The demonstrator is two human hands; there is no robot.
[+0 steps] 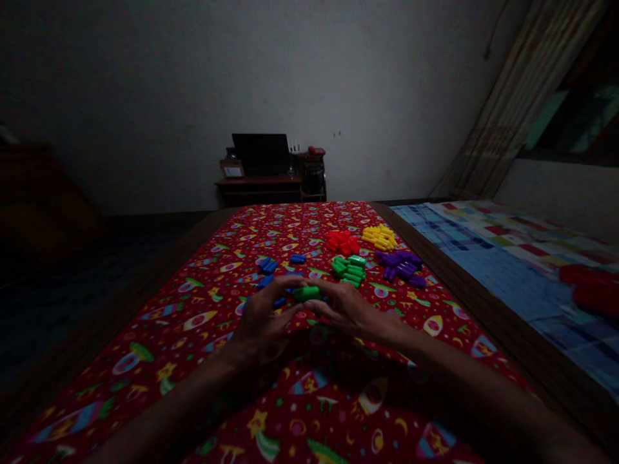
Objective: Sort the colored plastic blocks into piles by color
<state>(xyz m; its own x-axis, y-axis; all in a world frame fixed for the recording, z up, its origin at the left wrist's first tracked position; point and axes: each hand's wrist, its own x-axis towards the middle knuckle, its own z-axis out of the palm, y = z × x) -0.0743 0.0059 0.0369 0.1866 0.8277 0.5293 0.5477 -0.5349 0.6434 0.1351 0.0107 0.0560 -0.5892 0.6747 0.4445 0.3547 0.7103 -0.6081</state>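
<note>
My left hand (pixel 271 312) and my right hand (pixel 344 307) meet over the patterned red cloth (pixel 300 380). Between their fingertips is a green piece (pixel 307 294), gripped from both sides. Just beyond the hands lie several blue pieces (pixel 267 265), some partly hidden behind my left hand. A pile of green pieces (pixel 352 270) sits beyond my right hand. Red pieces (pixel 343 242) and yellow pieces (pixel 380 237) lie farther back, and purple pieces (pixel 401 265) are to the right of the green pile.
The cloth covers a long table with brown edges (pixel 449 303). Against the far wall stands a desk (pixel 264 182) with a dark screen (pixel 261 153). To the right are a checked blue spread (pixel 512 283) and a curtain (pixel 507 96). Dark furniture (pixel 43 193) stands at the left.
</note>
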